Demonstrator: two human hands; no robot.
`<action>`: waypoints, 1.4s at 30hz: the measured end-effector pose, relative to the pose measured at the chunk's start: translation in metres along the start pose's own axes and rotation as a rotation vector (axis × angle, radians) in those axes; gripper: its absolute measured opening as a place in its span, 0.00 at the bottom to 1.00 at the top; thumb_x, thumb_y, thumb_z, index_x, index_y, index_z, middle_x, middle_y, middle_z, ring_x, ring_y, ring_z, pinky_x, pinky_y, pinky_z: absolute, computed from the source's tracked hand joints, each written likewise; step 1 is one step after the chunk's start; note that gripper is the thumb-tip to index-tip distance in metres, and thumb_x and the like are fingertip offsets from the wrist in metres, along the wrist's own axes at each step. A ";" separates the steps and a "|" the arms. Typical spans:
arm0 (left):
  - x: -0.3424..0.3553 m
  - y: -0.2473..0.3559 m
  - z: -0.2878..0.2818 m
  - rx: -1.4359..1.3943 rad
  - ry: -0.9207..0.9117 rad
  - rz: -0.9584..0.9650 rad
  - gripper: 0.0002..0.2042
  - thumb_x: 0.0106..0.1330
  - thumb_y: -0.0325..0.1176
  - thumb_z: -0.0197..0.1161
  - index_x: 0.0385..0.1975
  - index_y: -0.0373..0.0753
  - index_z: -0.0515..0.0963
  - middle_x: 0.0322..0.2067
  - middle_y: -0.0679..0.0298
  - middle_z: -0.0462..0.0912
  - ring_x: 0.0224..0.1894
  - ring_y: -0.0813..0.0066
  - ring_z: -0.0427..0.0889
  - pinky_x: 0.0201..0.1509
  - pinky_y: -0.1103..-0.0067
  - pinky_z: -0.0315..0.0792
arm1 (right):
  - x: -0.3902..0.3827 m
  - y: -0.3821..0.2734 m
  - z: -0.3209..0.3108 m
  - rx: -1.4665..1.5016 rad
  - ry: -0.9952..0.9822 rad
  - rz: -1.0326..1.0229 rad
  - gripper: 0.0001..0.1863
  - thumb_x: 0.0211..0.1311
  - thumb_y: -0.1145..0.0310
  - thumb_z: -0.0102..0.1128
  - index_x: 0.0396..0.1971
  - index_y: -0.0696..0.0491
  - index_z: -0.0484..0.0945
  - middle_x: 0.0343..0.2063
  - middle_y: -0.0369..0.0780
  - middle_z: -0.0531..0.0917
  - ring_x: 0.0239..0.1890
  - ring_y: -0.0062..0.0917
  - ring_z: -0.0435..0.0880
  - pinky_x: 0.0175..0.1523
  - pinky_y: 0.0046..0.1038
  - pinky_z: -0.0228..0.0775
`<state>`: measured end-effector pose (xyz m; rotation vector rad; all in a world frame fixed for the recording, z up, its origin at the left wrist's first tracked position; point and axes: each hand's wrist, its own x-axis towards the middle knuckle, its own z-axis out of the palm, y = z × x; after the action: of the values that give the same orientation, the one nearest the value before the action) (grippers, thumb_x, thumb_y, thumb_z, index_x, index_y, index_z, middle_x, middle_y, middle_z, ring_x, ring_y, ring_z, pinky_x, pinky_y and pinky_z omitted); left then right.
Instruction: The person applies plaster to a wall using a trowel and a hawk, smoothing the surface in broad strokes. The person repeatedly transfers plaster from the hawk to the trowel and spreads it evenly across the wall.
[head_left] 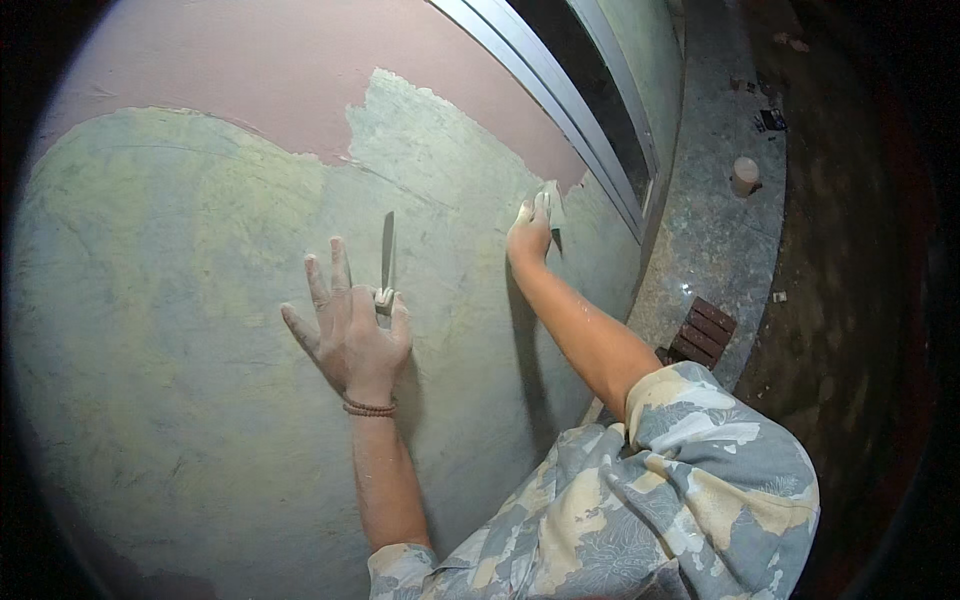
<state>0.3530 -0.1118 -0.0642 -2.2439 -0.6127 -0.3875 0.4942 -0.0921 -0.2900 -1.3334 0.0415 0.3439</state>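
Observation:
In front of me is a wall (220, 400) with a greenish-grey surface, pink (270, 60) above a ragged border. Between the thumb and bent index finger of my left hand (360, 345) is the pale handle of a putty knife (388, 250). Its narrow grey blade points up, seen nearly edge-on; the other fingers are spread. Farther right, my right hand (530, 232) is closed around a scraper (557, 240) at the lower edge of the pink area. A small dark green end shows below that hand; most of the tool is hidden. Pale dust coats both hands.
A metal window frame (545, 95) slants along the wall's upper right. Beyond it, a grey ledge (690, 215) curves down the right side, bearing a whitish cup-like container (745, 176) and dark brown ridged blocks (704, 332). Brown ground (835, 280) lies farther right.

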 end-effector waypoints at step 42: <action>-0.002 0.000 0.013 -0.116 0.095 0.009 0.06 0.54 0.41 0.69 0.25 0.51 0.80 0.70 0.65 0.72 0.78 0.62 0.59 0.81 0.50 0.32 | -0.061 -0.011 -0.015 -0.293 -0.473 -0.648 0.33 0.68 0.65 0.58 0.72 0.57 0.64 0.72 0.53 0.65 0.73 0.58 0.60 0.77 0.50 0.50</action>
<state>0.3521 -0.1027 -0.0737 -2.3221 -0.5430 -0.5341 0.4414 -0.1223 -0.2691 -1.4408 -0.8469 0.1030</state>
